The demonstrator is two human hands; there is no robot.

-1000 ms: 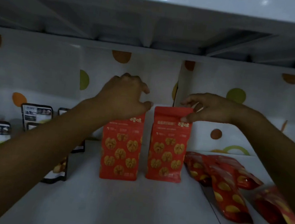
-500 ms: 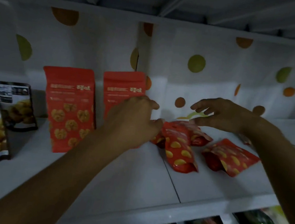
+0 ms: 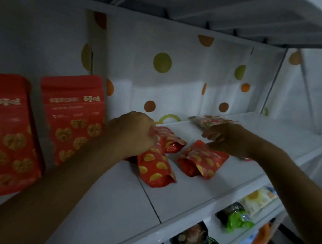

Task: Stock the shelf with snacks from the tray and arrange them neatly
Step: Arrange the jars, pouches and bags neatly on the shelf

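Observation:
Two tall red walnut bags [image 3: 74,116] stand upright at the left of the white shelf [image 3: 197,198]. Three small red pouches with yellow chips lie flat in the middle. My left hand [image 3: 132,132] is closed on the top of the front pouch [image 3: 156,167], over another pouch [image 3: 172,141] behind it. My right hand [image 3: 226,138] pinches the top edge of the right pouch [image 3: 202,160]. A pale patterned packet [image 3: 206,121] lies behind my right hand near the back wall.
The back wall is white with coloured dots [image 3: 162,62]. A lower shelf holds dark and green packets [image 3: 234,216]. The upper shelf's underside [image 3: 209,5] hangs close above. Bare shelf stretches to the right [image 3: 287,134].
The view has swung right from the two upright walnut bags. Both hands let go of those bags and moved onto the lying pouches, closing on them.

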